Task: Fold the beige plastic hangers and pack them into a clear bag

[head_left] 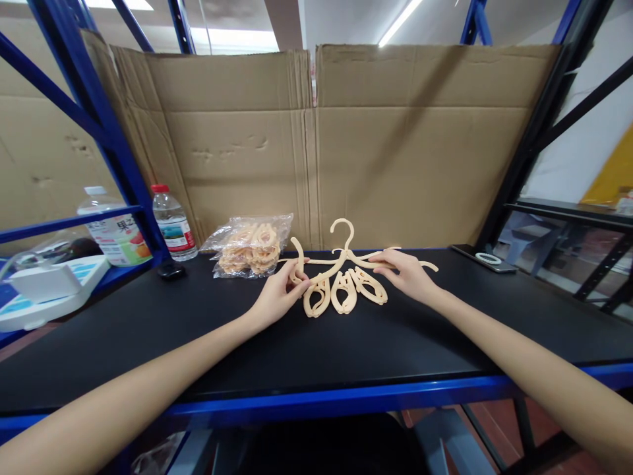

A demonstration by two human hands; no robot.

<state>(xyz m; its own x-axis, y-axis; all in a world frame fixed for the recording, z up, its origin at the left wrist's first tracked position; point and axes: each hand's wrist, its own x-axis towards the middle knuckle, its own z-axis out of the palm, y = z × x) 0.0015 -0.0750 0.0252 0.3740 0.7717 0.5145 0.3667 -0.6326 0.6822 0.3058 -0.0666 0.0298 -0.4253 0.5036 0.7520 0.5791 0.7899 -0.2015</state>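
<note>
A cream plastic folding clothes hanger (332, 270) is spread out, its arms reaching from one hand to the other. My left hand (279, 293) is closed round its left arm, whose curved tip rises above the fingers. On the right, the fingers of my right hand (408, 276) are closed on an arm of the hanger. More opened hanger arms lie behind, and which hook (349, 231) belongs to which hanger is hard to tell. Three folded hangers (343, 292) lie side by side on the black tabletop (346, 353), between and just below my hands.
A clear plastic bag of folded hangers (250, 247) lies left of my hands. Further left are a water bottle (173, 224), a small black object (171, 270) and a white power strip (54, 290). Cardboard (395, 145) walls the back. A dark flat object (484, 258) bears a white ring.
</note>
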